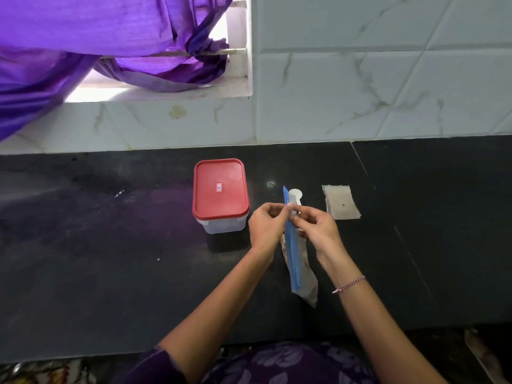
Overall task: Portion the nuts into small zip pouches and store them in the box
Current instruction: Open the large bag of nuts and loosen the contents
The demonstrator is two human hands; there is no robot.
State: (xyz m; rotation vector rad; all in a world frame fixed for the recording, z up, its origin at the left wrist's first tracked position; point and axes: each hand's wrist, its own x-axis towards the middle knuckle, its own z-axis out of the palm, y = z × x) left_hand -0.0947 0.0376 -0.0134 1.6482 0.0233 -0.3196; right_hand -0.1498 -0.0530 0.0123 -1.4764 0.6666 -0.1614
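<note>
Bag of nuts (307, 275) held edge-on above a black counter (110, 245), its blue zip strip (294, 259) facing the camera, as a person works at the top of it with both hands. The left hand (264, 225) and the right hand (318, 228) meet at the upper end of the strip, each with fingertips pinching the bag's mouth from its own side, the other fingers loosely curled; whether they are parting the zip or pressing it closed cannot be told from this angle. The portioning appears barely begun: a flat stack of small clear pouches (342, 202) lies on the counter just right of the hands, looking unfilled, and no filled pouch is in sight. A white spoon (295, 195) rests on the counter just beyond the hands, partly hidden by the bag. The box (221, 225) stands to the left of the hands with its red lid (220, 189) on, so nothing looks to have been stored yet. By this picture, what remains is to scoop nuts into each pouch, seal it, take off the lid and put the pouches in the box. A beaded bracelet (349, 284) circles the right wrist, and a purple curtain (110, 37) hangs at the window behind.
</note>
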